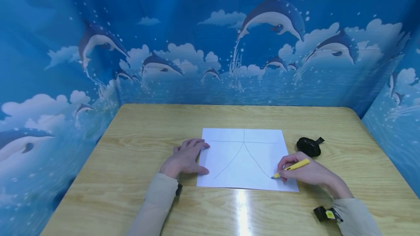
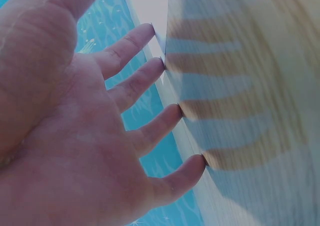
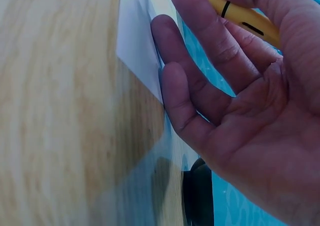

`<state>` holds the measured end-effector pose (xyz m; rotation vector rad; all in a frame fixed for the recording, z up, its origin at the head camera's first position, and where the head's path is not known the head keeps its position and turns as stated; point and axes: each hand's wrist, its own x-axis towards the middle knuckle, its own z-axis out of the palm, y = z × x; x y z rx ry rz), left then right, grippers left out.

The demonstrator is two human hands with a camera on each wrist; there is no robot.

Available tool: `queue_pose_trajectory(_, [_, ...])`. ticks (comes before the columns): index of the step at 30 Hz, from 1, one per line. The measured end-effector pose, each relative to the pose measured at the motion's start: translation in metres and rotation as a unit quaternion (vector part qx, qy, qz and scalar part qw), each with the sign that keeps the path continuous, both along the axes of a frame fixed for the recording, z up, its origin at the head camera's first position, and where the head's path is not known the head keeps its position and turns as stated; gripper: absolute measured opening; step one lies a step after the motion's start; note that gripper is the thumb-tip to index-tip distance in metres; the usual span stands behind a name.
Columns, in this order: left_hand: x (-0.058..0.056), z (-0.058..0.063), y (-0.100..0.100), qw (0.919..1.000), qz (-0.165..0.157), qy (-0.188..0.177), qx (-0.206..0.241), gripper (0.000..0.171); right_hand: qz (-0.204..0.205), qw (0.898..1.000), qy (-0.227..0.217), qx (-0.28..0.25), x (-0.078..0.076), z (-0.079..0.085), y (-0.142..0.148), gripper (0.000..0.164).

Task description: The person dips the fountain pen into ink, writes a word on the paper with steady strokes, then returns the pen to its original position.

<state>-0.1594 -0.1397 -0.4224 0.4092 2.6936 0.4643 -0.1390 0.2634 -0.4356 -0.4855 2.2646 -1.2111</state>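
A white sheet of paper (image 1: pixel 236 170) lies on the wooden table, carrying a vertical line, a horizontal line across it and two slanting lines that spread downward from their crossing. My right hand (image 1: pixel 303 170) pinches a yellow pen (image 1: pixel 298 165), its dark tip on the paper at the lower end of the right slanting line. In the right wrist view the pen (image 3: pixel 245 19) sits between thumb and fingers. My left hand (image 1: pixel 187 157) rests at the sheet's left edge with fingers spread. The left wrist view shows its fingertips (image 2: pixel 172 110) touching down around the paper's edge.
A black rounded case (image 1: pixel 308 146) with a short strap lies right of the paper, beyond my right hand. The wooden table (image 1: pixel 157 119) extends around the sheet. A blue curtain (image 1: pixel 183 83) printed with dolphins surrounds the back and sides.
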Motion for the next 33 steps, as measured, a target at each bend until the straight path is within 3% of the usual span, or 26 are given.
queue_pose_trajectory(9, [0.000,0.002,0.000,1.0000,-0.002,0.001,0.002,0.078,-0.015,1.000,0.013,-0.009,0.001,0.001,0.001,0.014])
queue_pose_trajectory(20, [0.002,-0.001,0.002,1.0000,0.002,-0.003,0.000,0.077,-0.144,0.988,0.055,0.008,0.011,0.008,0.009,0.025])
queue_pose_trajectory(26, [0.003,0.000,0.001,1.0000,0.001,-0.001,0.008,0.077,-0.175,0.981,0.085,-0.023,0.016,0.010,0.019,0.028])
queue_pose_trajectory(33, [0.003,-0.001,0.001,1.0000,0.002,0.002,0.009,0.077,-0.200,0.973,0.114,0.006,0.019,0.013,0.025,0.028])
